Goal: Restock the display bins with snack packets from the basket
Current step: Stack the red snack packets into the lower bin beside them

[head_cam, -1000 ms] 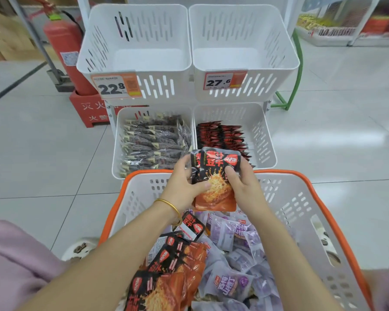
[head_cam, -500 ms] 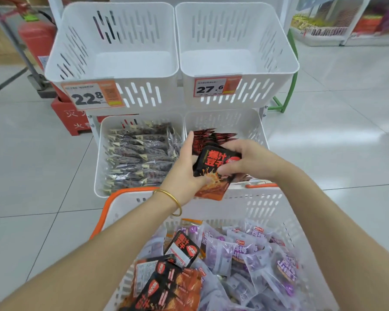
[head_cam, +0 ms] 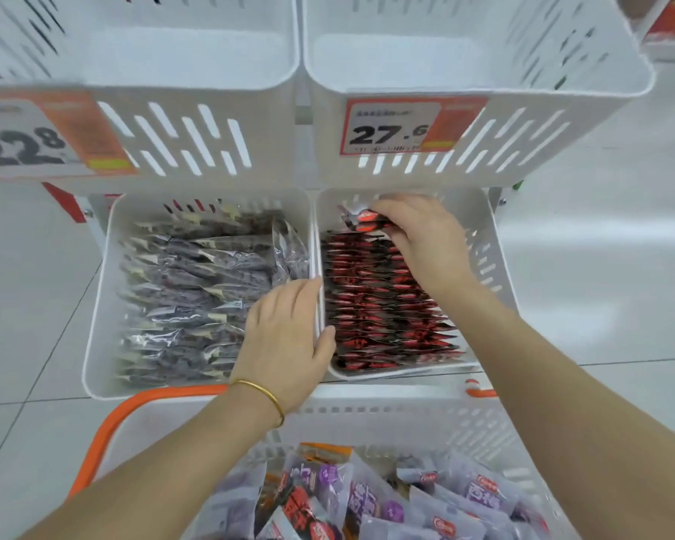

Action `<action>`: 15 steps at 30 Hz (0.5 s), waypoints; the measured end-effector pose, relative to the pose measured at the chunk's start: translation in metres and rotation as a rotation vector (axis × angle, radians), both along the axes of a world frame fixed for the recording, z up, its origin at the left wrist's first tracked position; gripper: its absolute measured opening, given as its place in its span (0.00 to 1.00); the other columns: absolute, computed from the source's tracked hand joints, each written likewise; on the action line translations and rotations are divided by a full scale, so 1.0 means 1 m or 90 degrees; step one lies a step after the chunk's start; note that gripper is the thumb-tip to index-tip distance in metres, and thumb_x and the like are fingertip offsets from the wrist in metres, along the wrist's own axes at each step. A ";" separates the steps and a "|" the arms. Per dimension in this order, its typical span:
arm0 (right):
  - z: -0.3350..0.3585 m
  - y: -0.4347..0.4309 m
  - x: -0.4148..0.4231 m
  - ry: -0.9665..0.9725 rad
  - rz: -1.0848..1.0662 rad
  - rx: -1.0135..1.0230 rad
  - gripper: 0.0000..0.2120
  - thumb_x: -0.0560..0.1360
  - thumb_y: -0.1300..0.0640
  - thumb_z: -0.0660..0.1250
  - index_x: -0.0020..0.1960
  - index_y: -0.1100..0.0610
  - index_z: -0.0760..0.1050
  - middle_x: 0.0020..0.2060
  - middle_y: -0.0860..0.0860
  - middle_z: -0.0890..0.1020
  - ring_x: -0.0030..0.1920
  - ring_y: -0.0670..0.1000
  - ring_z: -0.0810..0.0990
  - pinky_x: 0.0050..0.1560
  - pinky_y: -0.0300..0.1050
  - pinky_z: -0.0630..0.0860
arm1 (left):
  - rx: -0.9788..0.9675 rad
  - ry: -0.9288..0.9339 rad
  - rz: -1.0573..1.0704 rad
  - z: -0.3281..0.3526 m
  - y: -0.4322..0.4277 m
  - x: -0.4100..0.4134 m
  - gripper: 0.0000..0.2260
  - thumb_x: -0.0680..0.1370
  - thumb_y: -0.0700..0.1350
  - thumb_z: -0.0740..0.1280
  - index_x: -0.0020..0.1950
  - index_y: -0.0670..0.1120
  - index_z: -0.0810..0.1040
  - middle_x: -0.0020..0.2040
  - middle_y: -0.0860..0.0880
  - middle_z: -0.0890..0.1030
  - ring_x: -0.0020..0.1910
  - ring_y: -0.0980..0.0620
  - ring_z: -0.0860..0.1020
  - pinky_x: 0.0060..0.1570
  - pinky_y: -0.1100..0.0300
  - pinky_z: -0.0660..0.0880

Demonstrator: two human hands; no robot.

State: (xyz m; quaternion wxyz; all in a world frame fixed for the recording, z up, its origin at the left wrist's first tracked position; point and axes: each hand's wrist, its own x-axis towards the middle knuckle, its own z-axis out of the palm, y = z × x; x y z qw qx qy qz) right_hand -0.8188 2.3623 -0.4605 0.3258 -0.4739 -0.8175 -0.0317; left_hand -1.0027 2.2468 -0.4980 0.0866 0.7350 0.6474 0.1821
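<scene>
Fingers of the right hand pinch a red-and-black foil snack packet at the far end of the white slotted plastic bin right of centre, behind a packed row of matching packets. Left hand lies with fairly straight fingers across the wall beside the neighbouring white bin, thumb touching that row. At the bottom of the frame, the white plastic basket with an orange rim holds loose purple and red packets.

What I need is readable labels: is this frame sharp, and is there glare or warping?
Head view: slight motion blur throughout; the orange-and-white 27.6 price tag reads, its small print doesn't. Same view: wide-angle distortion splays the white slotted plastic upper right bin outward; soft glare on the glossy pale floor tiles at right.
</scene>
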 end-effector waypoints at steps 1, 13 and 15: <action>-0.004 0.008 -0.003 -0.015 -0.001 -0.030 0.15 0.73 0.64 0.64 0.58 0.57 0.79 0.54 0.54 0.82 0.55 0.61 0.78 0.51 0.53 0.75 | -0.007 0.011 -0.008 0.000 0.000 0.000 0.32 0.72 0.59 0.44 0.74 0.47 0.60 0.69 0.48 0.66 0.69 0.48 0.61 0.70 0.50 0.58; -0.032 0.053 -0.031 -0.085 -0.112 -0.222 0.25 0.77 0.39 0.58 0.66 0.55 0.68 0.62 0.56 0.73 0.60 0.61 0.72 0.57 0.57 0.71 | -0.074 0.020 -0.018 -0.001 0.002 0.000 0.30 0.74 0.58 0.43 0.75 0.51 0.55 0.71 0.53 0.62 0.71 0.54 0.56 0.70 0.57 0.53; -0.038 0.050 -0.025 -0.024 -0.144 -0.195 0.25 0.78 0.40 0.57 0.66 0.56 0.68 0.61 0.57 0.73 0.57 0.62 0.75 0.56 0.56 0.72 | -0.078 0.025 -0.021 -0.001 0.003 0.000 0.33 0.71 0.60 0.38 0.75 0.51 0.54 0.71 0.53 0.61 0.71 0.55 0.55 0.70 0.58 0.53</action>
